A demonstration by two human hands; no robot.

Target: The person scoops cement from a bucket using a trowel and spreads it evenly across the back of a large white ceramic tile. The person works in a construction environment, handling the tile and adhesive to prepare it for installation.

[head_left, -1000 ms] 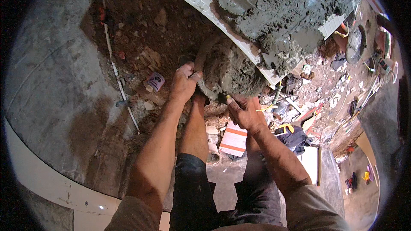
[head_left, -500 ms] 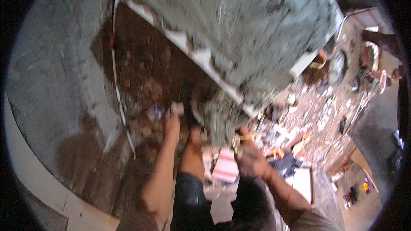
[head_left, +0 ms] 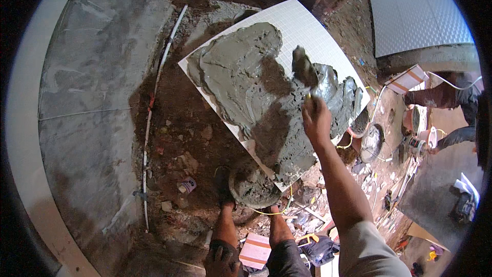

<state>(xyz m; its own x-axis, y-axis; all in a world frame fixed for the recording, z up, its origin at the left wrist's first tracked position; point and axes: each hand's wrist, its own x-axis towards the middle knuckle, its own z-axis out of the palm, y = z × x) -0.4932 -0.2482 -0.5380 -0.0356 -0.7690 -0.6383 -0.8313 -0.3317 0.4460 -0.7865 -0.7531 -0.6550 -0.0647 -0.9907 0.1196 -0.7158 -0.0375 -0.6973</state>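
My right hand (head_left: pixel 316 118) is closed round the handle of a trowel, reaching over a large white tile (head_left: pixel 320 23) with a small grid pattern. The trowel blade (head_left: pixel 305 66) is coated in mortar and lies against the spread layer. Wet grey mortar (head_left: pixel 230 82) covers much of the tile, thick and uneven; bare white shows at the far corner. My left hand (head_left: pixel 223 259) rests on my left knee, fingers laid over it, holding nothing. Between my feet and the tile's near corner stands a round bucket (head_left: pixel 253 184) with mortar in it.
A thin white pipe (head_left: pixel 148 138) runs along the dirt at left, beside a grey cement slab (head_left: pixel 87 72). A small can (head_left: pixel 187 185) lies near the bucket. Rubble (head_left: pixel 307 208) and a striped box (head_left: pixel 255 250) lie near my legs. Another person's legs (head_left: pixel 441 97) show at right.
My right hand has moved from beside the bucket up and over the tile with the trowel. My left hand has drawn back to my knee. The view has shifted, showing more of the tile.
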